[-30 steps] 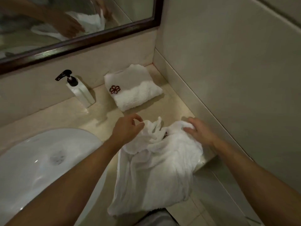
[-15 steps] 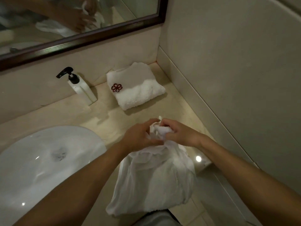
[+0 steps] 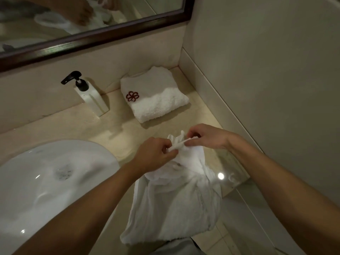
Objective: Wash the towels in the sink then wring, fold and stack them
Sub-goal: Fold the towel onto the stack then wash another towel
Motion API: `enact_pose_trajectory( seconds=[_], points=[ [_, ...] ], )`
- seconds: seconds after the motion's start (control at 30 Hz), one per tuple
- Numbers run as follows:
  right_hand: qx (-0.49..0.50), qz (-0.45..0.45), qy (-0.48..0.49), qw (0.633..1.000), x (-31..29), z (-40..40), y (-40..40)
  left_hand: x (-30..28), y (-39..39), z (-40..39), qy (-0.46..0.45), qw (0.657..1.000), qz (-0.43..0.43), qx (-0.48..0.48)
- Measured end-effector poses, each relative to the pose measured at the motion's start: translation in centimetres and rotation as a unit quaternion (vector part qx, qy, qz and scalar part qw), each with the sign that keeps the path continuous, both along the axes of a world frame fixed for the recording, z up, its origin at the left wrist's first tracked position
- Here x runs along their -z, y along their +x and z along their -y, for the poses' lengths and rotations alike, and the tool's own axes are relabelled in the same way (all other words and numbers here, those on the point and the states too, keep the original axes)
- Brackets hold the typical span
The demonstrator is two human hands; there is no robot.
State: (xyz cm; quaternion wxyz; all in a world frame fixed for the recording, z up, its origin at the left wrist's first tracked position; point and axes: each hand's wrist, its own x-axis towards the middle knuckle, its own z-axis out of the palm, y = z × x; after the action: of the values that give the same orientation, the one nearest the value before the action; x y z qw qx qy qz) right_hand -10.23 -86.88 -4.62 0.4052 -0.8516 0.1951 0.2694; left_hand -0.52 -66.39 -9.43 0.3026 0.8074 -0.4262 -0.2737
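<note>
Left of the grip sits the white sink (image 3: 46,181), beyond it one folded towel (image 3: 156,96) already lies done, while left hand (image 3: 152,155) and right hand (image 3: 206,137) pinch the limp towel (image 3: 174,208), seemingly starting its fold.

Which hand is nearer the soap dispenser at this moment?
Left. The left hand pinches the loose towel below and right of the soap dispenser; the right hand, also pinching the towel, is farther right, toward the side wall.

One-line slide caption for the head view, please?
Both hands, left and right, pinch a loose towel's top edge beside the folded towel.
</note>
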Motion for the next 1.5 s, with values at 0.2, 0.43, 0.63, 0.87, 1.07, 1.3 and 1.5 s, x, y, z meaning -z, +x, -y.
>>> enact_pose_trajectory(
  seconds=[0.2,0.43,0.63,0.87,1.07,1.3,1.5],
  points=[
    [0.041,0.028,-0.13,0.99,2.9,-1.9,2.5,0.4,0.7,0.8,0.077,0.995,-0.014,-0.055],
    [0.087,0.009,-0.163,0.983,4.4,-3.4,3.4,0.7,0.6,1.3,0.104,0.991,-0.058,-0.06],
    [0.304,0.0,0.074,0.95,3.6,-1.6,2.8,1.0,0.6,0.7,0.101,0.991,-0.062,-0.063],
    [0.265,-0.025,0.114,0.957,4.1,-0.5,1.5,1.0,0.2,0.5,0.05,0.992,-0.067,-0.094],
    [0.178,0.109,-0.032,0.977,4.4,-1.8,2.1,1.1,0.1,0.3,0.055,0.993,-0.058,-0.086],
    [0.191,0.051,-0.014,0.98,4.8,-2.6,2.5,1.2,0.2,0.0,0.056,0.993,-0.064,-0.082],
    [0.156,-0.025,-0.054,0.986,3.8,-2.6,2.6,0.9,0.4,0.1,0.065,0.992,-0.069,-0.081]
  ],
)
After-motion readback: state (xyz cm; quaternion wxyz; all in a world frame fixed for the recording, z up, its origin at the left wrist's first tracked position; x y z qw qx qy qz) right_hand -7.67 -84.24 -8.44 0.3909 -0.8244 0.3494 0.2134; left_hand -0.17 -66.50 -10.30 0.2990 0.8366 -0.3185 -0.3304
